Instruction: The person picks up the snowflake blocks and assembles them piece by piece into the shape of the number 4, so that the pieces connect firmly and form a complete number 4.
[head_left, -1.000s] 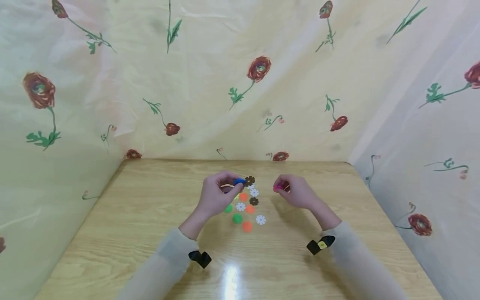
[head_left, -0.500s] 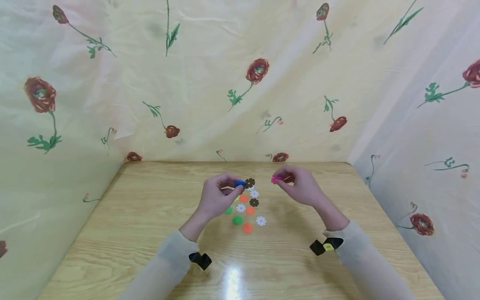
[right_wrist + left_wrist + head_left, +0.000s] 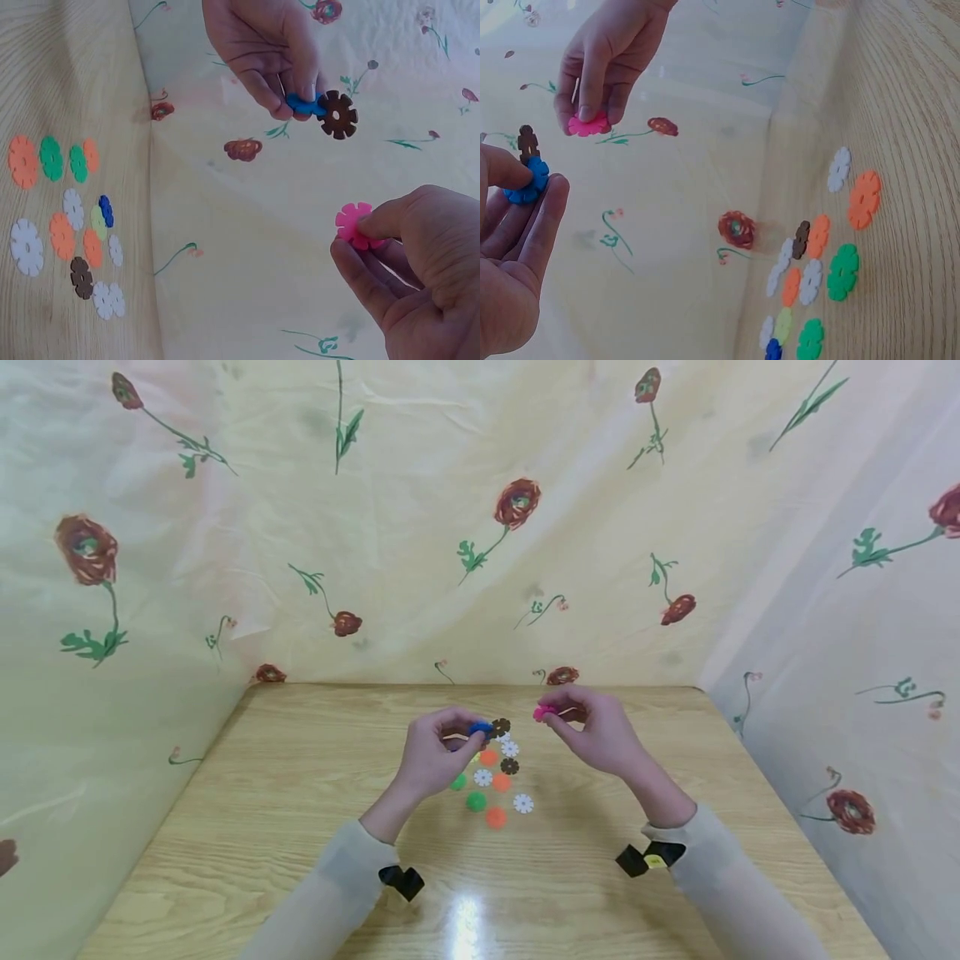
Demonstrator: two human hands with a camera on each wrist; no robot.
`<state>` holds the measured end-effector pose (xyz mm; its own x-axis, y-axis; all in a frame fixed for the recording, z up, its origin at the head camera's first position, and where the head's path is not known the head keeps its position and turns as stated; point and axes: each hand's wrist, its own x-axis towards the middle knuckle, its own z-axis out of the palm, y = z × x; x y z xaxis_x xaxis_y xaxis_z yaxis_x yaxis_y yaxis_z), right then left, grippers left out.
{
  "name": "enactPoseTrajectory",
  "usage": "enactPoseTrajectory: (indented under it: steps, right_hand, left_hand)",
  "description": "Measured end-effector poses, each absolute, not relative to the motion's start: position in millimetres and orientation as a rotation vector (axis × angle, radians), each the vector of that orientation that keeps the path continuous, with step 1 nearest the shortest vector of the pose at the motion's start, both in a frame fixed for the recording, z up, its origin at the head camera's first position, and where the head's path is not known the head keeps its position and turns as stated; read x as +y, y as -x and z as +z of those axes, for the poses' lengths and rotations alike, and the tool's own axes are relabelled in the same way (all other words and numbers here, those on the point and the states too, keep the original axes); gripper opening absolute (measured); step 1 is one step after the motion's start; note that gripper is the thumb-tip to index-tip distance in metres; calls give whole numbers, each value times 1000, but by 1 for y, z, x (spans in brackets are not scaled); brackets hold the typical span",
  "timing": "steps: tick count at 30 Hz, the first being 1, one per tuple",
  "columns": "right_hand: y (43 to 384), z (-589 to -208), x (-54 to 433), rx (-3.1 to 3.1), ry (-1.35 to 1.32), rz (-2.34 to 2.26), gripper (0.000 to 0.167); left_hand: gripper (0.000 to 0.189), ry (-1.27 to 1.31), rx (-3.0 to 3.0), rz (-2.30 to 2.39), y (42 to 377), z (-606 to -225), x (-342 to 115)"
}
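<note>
My left hand (image 3: 431,758) pinches a blue notched plastic disc (image 3: 306,103) between thumb and fingers, above the table. Slotted into that disc's edge is a brown notched disc (image 3: 345,124), which sticks out toward the right hand. A short gap away, my right hand (image 3: 606,737) pinches a pink notched disc (image 3: 351,222) by its edge, with the thumb over its face. The pink disc (image 3: 544,714) is level with or slightly higher than the brown one (image 3: 501,727) in the head view, and the two are apart.
Loose notched discs lie on the wooden table (image 3: 300,827) below and between the hands: several white (image 3: 522,803), orange (image 3: 496,817) and green (image 3: 476,802), plus brown (image 3: 510,766), yellow (image 3: 783,325) and dark blue ones (image 3: 773,350). Flowered cloth (image 3: 420,527) surrounds the table's back and sides.
My right hand has risen and moved left with the pink disc, nearer the left hand. The left hand, with the blue and brown discs, has stayed nearly still.
</note>
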<state>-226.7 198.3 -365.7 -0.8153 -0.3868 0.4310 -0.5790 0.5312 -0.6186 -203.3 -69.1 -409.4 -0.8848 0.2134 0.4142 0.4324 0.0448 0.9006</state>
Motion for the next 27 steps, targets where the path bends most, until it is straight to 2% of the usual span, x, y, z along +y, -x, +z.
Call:
enactPoseTrajectory:
  steps: [27]
  right_hand:
    - [221,-374,179,-2267,-1001,1381,19]
  left_hand:
    - [12,687,-2154,-1908,206,-413,-66]
